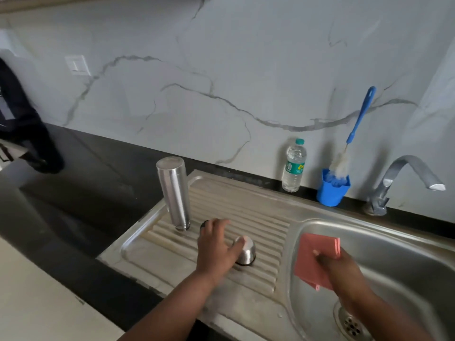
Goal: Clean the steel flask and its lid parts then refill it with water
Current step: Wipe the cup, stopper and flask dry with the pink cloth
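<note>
Two steel pieces stand on the ribbed steel drainboard [258, 217] set in the black counter [98, 193]. A tall cylindrical steel flask [174, 193] stands inverted near the drainboard's far left corner, long axis upright and leaning slightly left, mouth down. Nearer, a small domed steel lid cup [246, 252] sits rim-down. The left hand [215, 244] rests its thumb on the cup, fingers spread. The right hand [334, 264] pinches a folded pink cloth [315, 257] over the steel sink basin [394, 242].
</note>
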{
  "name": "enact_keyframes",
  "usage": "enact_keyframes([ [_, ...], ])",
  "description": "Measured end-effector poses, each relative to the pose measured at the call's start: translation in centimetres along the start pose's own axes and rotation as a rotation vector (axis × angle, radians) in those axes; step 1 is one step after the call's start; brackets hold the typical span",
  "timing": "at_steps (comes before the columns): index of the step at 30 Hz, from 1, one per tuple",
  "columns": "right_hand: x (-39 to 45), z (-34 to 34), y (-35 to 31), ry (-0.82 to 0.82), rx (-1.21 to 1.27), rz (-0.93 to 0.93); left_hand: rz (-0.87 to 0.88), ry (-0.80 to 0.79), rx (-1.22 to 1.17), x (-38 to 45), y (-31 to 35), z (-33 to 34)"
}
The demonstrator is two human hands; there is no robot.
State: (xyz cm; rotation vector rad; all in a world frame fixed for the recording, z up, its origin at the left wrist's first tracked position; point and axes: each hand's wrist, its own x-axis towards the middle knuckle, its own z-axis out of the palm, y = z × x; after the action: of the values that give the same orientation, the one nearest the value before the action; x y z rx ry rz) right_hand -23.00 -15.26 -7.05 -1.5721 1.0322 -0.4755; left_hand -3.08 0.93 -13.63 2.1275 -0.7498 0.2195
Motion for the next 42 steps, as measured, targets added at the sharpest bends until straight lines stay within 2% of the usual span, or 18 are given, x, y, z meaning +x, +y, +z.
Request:
enact_keyframes([
  [2, 0.1, 0.7, 0.0, 0.031, -0.009, 0.02, 0.015, 0.149, 0.024, 0.9, -1.7, -0.6],
  [3, 0.0, 1.1, -0.1, 0.046, -0.011, 0.023, -0.031, 0.147, 0.045, 1.3, -2.4, -1.0],
  [6, -0.2, 1.7, 0.0, 0.107, -0.033, 0.022, -0.221, -0.034, 0.075, 2.3, -3.8, -1.4],
  [8, -0.6, 1.9, 0.2, 0.127, -0.034, 0.029, -0.285, -0.142, 0.095, 2.7, -4.6, -1.2],
  [12, -1.4, 1.6, -0.2, 0.19, -0.027, 0.023, -0.326, -0.294, 0.17, 3.9, -5.9, -0.9],
  [14, -1.8, 1.2, -0.4, 0.208, -0.025, 0.004, -0.295, -0.278, 0.171, 4.1, -5.9, -1.2],
  [17, -2.6, 0.3, -1.3, 0.224, -0.027, -0.023, -0.289, -0.167, -0.084, 4.2, -4.0, -1.5],
  [21, -4.1, -0.5, -4.3, 0.243, 0.023, -0.19, -0.277, -0.379, -0.7, 4.2, 2.9, -1.7],
  [23, -4.5, -0.5, -6.1, 0.234, 0.024, -0.357, -0.26, -0.454, -0.878, 4.0, 6.8, -1.5],
  [25, -4.9, -0.4, -7.4, 0.145, 0.043, -0.512, -0.282, -0.517, -1.014, 3.6, 10.5, -1.4],
  [29, -5.0, -1.0, -7.1, 0.092, -0.124, -0.703, -0.325, -0.62, -1.264, 2.2, 15.7, -0.8],
  [34, -4.5, -4.3, -4.7, 0.179, -0.217, -0.829, -0.36, -0.771, -1.36, 0.7, 19.2, 0.9],
  [37, -4.0, -7.9, -4.2, 0.098, 0.019, -0.789, -0.387, -0.821, -1.39, -0.5, 21.8, 2.1],
  [39, -4.1, -10.3, -4.2, 0.039, 0.116, -0.764, -0.409, -0.809, -1.345, -1.2, 24.0, 2.9],
  [42, -3.5, -12.9, -3.2, 0.026, -0.015, -0.813, -0.415, -0.717, -1.179, -1.7, 27.2, 4.9],
])
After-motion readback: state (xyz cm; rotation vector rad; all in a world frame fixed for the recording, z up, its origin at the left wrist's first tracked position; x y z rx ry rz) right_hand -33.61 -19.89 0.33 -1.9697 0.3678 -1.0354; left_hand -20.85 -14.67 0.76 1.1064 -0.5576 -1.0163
